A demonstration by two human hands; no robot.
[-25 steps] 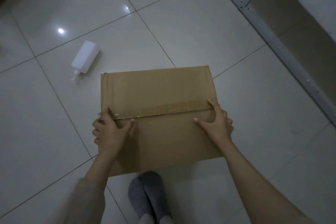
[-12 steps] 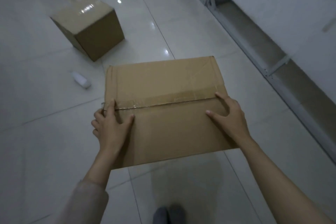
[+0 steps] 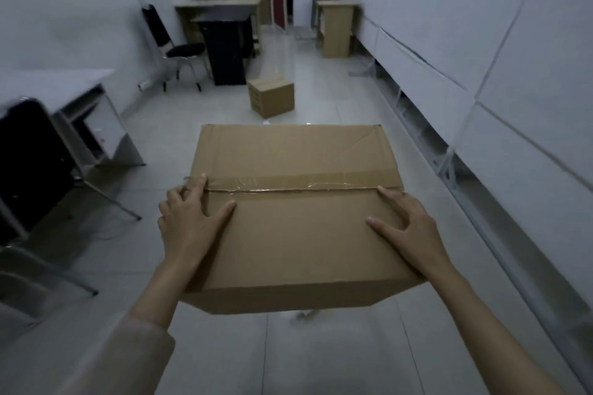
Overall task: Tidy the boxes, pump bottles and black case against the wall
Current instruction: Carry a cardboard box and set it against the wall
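Observation:
A large taped cardboard box (image 3: 298, 228) is held off the floor in front of me, its top facing up. My left hand (image 3: 189, 218) grips its left edge, thumb on the top beside the tape seam. My right hand (image 3: 407, 224) grips the right edge the same way, fingers wrapped down the side. A smaller cardboard box (image 3: 272, 97) stands on the tiled floor further ahead, in the middle of the room. No pump bottle or black case shows in this view.
A white wall with a low metal frame (image 3: 449, 163) runs along the right. On the left stand a grey desk (image 3: 80, 112) and a dark chair (image 3: 29, 163). At the far end are a black chair (image 3: 179, 48), a black cabinet (image 3: 227, 48) and wooden desks (image 3: 337, 26).
The view has swung up from the floor to the room ahead. The big box stays in both hands and sits higher. The white pump bottle and the nearer small box have left the view.

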